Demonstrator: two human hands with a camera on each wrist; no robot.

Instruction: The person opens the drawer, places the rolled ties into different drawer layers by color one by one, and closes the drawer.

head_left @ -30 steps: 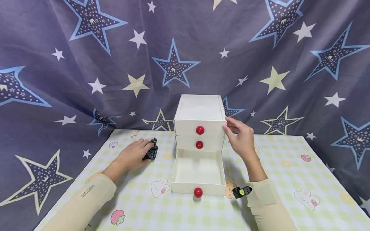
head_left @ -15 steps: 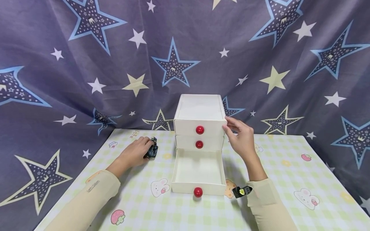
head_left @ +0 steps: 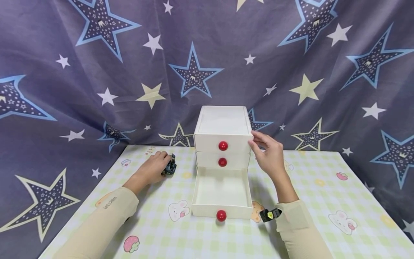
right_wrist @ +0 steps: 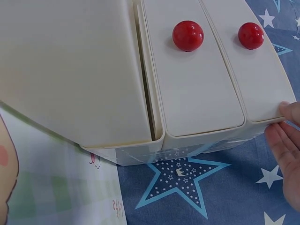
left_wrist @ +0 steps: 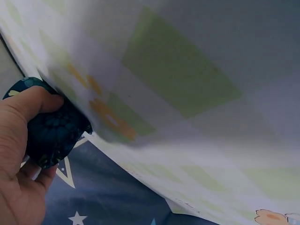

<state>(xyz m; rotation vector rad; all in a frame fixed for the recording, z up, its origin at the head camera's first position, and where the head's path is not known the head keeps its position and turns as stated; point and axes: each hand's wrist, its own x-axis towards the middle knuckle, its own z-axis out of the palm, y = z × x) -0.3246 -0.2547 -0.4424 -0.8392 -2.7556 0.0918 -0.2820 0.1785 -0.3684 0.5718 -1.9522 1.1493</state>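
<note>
Left hand (head_left: 152, 168) curled round dark crumpled toy (head_left: 170, 166) on counter (head_left: 323, 201). Right hand (head_left: 267, 153), fingers straight, touching cabinet (head_left: 223, 124) of 3 drawers; bottom drawer (head_left: 221, 194) pulled out.

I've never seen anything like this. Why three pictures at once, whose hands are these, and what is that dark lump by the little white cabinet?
There is no machine here: a person wears three cameras. The wide picture comes from the head, looking down at a table with a checked cartoon cloth. The other two come from the wrists, so they look tilted and very close. On the table stands a white drawer unit with red knobs; its bottom drawer is pulled out and looks empty. The left hand grips a small dark crumpled object; what it is cannot be told. The right hand touches the unit's upper right corner.
</note>
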